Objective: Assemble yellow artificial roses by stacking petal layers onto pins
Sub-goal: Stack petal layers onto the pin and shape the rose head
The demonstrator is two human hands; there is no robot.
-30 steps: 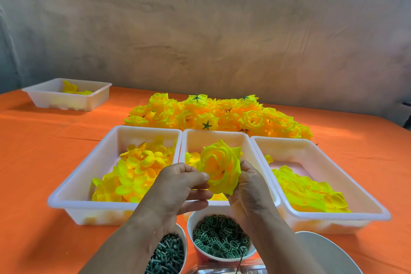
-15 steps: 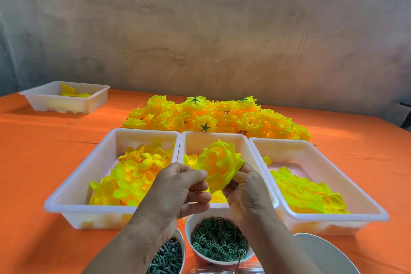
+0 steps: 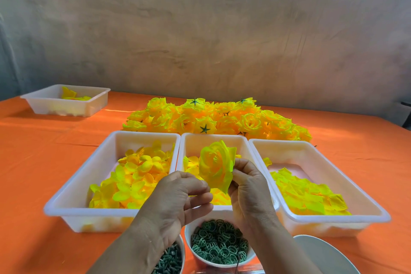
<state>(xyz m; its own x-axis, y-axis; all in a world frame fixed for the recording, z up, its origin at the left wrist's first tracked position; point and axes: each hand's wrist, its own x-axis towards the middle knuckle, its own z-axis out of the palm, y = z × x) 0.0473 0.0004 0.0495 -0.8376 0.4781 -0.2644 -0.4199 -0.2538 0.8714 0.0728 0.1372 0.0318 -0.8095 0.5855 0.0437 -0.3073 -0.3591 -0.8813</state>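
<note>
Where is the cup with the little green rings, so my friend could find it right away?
On the orange table, find the middle white tray in the row of three. Just in front of it, at the near edge, sits the cup of green rings. The cup of dark green pins to its left holds straight sticks, not loops.

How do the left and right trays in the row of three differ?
The left tray holds rounded cupped petals; the right tray holds flat petal pieces with angular edges. The left tray's heap covers most of its floor; the right tray's far end shows bare floor. Both are white rectangular trays on the orange table.
</note>
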